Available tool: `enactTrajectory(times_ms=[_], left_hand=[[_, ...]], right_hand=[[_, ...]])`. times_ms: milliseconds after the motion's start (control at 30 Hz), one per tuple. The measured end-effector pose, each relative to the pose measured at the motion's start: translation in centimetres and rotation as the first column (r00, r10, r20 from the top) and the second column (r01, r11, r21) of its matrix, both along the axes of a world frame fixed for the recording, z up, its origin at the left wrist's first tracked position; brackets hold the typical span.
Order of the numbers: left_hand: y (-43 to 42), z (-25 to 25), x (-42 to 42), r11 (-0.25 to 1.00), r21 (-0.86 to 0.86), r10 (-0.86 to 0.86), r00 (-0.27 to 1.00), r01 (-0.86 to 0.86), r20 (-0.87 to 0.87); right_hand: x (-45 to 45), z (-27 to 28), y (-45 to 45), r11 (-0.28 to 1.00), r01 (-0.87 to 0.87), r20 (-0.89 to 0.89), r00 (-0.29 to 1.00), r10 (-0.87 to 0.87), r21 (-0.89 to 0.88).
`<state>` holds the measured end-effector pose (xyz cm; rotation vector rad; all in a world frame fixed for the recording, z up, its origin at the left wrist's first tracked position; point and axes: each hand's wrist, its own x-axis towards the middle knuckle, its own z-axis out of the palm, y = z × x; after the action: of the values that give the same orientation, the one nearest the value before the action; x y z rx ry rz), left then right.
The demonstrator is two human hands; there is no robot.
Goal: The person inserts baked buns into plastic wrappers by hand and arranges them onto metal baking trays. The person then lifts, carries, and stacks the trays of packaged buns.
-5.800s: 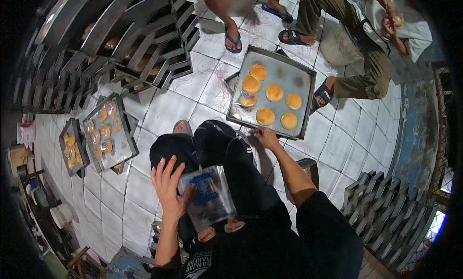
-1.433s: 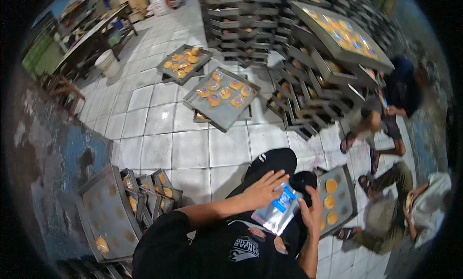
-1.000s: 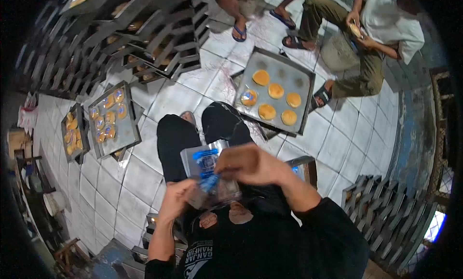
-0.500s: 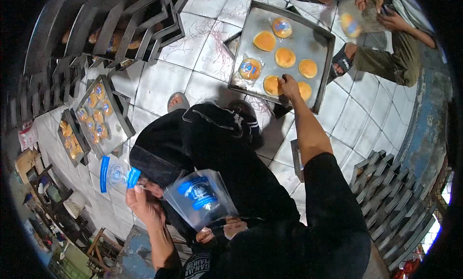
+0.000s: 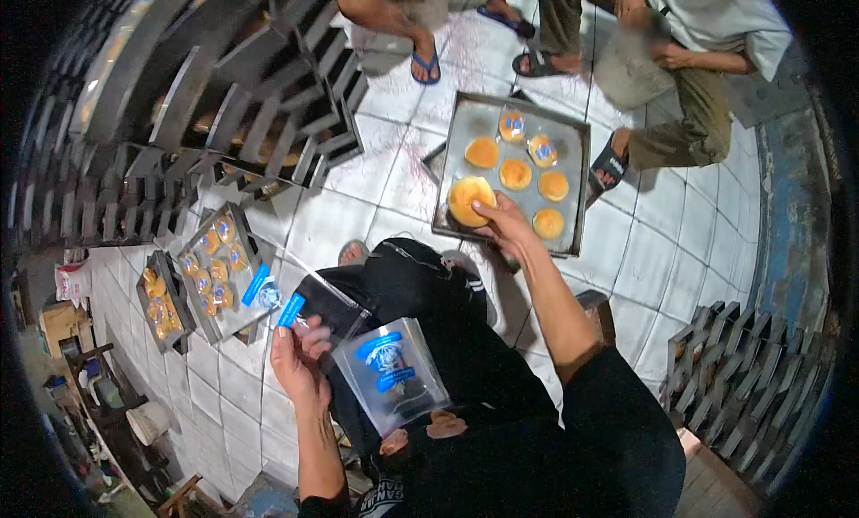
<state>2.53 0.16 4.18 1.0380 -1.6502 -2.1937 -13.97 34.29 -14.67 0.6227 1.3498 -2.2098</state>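
Note:
My left hand pinches the edge of a clear plastic bag with blue printing, held out left of my lap. In my right hand is a round golden bun, gripped at its edge above the near left corner of a metal tray. Several unwrapped buns lie on the tray, along with wrapped ones near its far side. A stack of flat printed bags rests on my lap. The held bun and my hand hide part of the tray's near left corner.
Opposite me, a person in a white shirt sits with hands together beyond the tray. Two smaller trays of wrapped buns stand at the left. Dark metal racks rise at the upper left, with more stacked metal at the lower right.
My right hand has lifted a bun off the tray. The left hand still holds the bag. Another wrapped bun now lies near the tray's far right, and the other person's hands no longer show one.

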Motion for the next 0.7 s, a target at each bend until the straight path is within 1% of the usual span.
enactTrajectory(times_ms=[67,100,167,200,233,267,300,333,367,400,433,500,600,700], left_hand=[[-0.2,0.1,-0.4,0.98,0.196,0.057,0.997,-0.046,-0.05],[-1.2,-0.1,-0.3,0.956,0.279,0.114,0.99,-0.088,-0.079],[-3.9,-2.4,-0.5,0.868,0.49,0.031,0.976,0.081,-0.215],[-4.8,-3.9,-1.0,0.833,0.549,0.056,0.975,0.073,-0.214],[-4.7,-4.7,-1.9,0.788,0.61,0.068,0.974,0.081,-0.218],[-4.2,-3.9,-2.2,0.808,0.589,0.116,0.978,0.008,-0.174],[-3.3,-3.3,-2.7,0.818,0.573,0.152,0.981,-0.056,-0.121],[-2.1,-1.8,-2.7,0.836,0.547,0.142,0.979,-0.04,-0.145],[-1.3,0.2,-2.3,0.852,0.523,0.126,0.978,-0.021,-0.165],[-0.9,1.1,-2.0,0.831,0.553,0.081,0.973,0.054,-0.215],[-0.3,1.3,-1.8,0.794,0.602,0.077,0.966,0.089,-0.245],[0.3,3.1,-0.1,0.768,0.615,-0.018,0.966,0.178,-0.257],[-0.2,4.2,2.3,0.698,0.655,-0.086,0.942,0.29,-0.325],[-2.4,2.8,3.4,0.733,0.646,0.021,0.942,0.213,-0.334]], right_hand=[[1.6,7.2,-2.1,0.944,-0.038,-0.109,0.994,0.002,-0.327],[2.4,10.5,-3.8,0.929,-0.09,-0.135,0.99,0.044,-0.359],[4.7,16.3,-7.0,0.916,-0.295,-0.312,0.928,0.206,-0.272],[6.8,20.9,-8.6,0.927,-0.372,-0.436,0.827,0.354,0.047],[9.0,24.1,-10.0,0.863,-0.349,-0.513,0.698,0.499,0.365],[11.3,24.7,-12.0,0.831,-0.241,-0.67,0.499,0.55,0.502],[13.2,24.7,-13.3,0.802,-0.086,-0.76,0.275,0.589,0.591],[14.0,24.4,-14.1,0.786,-0.004,-0.784,0.06,0.618,0.619],[14.1,24.1,-14.7,0.774,0.085,-0.759,-0.151,0.633,0.628],[13.7,23.4,-14.8,0.755,0.183,-0.725,-0.212,0.655,0.629],[12.9,22.2,-15.1,0.759,0.264,-0.74,-0.191,0.645,0.594],[13.6,21.7,-15.4,0.777,0.3,-0.78,-0.14,0.61,0.554],[15.0,25.4,-17.3,0.701,0.352,-0.655,-0.258,0.71,0.621],[16.5,25.3,-20.5,0.62,0.321,-0.601,-0.169,0.781,0.716]])
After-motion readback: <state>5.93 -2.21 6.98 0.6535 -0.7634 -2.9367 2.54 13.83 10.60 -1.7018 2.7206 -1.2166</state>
